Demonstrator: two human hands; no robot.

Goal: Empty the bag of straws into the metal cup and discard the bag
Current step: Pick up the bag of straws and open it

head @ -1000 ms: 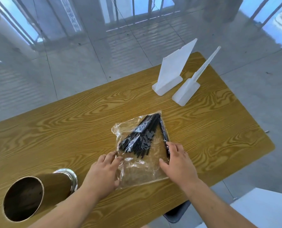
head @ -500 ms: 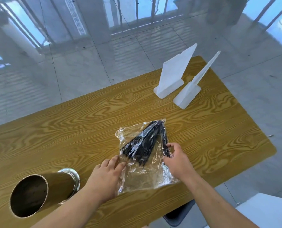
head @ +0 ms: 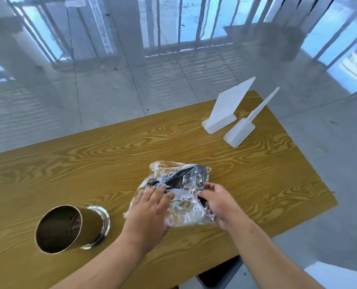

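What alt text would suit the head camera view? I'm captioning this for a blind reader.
Two bare hands, left hand and right hand, grip a crinkled clear bag of black straws on a wooden table. A metal cup stands to the left; two white plastic stands sit at the far right.

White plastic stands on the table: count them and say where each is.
2. The wide stand sits at the table's far right; the narrow stand is just right of it. None seems hidden.

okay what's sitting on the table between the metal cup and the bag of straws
Only the left hand, resting on the bag edge; otherwise bare wooden table separates it from the metal cup, per the head view.
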